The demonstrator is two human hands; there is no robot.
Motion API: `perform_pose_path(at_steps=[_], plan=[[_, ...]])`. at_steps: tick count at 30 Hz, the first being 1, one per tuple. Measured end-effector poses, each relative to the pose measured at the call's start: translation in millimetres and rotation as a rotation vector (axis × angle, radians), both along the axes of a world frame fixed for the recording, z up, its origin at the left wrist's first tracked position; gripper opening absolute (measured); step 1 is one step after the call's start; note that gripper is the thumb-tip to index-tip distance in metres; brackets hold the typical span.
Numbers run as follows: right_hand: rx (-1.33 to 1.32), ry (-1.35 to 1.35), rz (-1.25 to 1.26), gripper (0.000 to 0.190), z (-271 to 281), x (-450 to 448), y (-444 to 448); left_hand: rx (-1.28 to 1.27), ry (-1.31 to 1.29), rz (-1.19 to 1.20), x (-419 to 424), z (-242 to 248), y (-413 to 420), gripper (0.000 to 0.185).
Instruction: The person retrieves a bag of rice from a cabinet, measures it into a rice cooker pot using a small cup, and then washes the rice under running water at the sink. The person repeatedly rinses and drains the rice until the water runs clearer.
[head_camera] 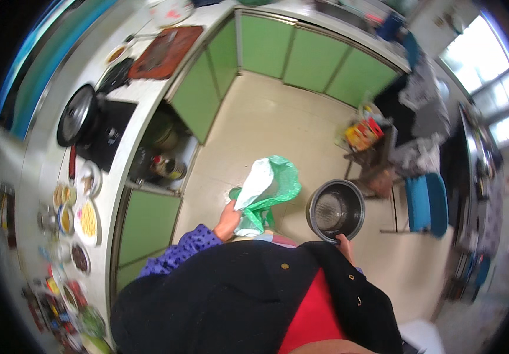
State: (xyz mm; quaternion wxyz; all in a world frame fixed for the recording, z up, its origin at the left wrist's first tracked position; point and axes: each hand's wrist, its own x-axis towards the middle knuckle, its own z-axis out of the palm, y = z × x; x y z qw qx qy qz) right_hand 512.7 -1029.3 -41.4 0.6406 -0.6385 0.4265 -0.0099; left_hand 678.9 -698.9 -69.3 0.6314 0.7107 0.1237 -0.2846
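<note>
My left hand [228,222] grips the edge of a green and white plastic bag [268,190], which hangs crumpled over the floor in front of me. Off to the right, my right hand [345,248] holds the near rim of a dark rice cooker inner pot [336,210]. The pot is tilted so that its interior shows; a pale patch covers part of its bottom, and I cannot tell whether that is a reflection or residue. Bag and pot are apart from each other.
Left stands a white counter [124,150] with a lidded wok [77,116], a cutting board [166,52] and a plate of pale strips [87,221]. Below it, a cupboard with bottles [166,166] is uncovered. A wooden chair [378,150] and a blue plastic bin [427,203] stand right.
</note>
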Motion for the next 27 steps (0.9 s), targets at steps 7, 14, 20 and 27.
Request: perform_pose_path(at_steps=[7,14,20,27], plan=[[0.213,0.098,0.057,0.018,28,144,-37,0.076,-0.051,0.162,29,8,-9,0.039],[0.236,0.013,0.469,0.02,34,333,-47,0.098,0.037,0.56,39,57,-8,0.028],[0.275,0.042,0.825,0.021,49,475,57,-0.006,-0.06,0.84,40,52,9,0.031],[0.419,0.023,0.894,0.025,48,591,254,-0.223,-0.001,1.028,67,36,41,0.046]])
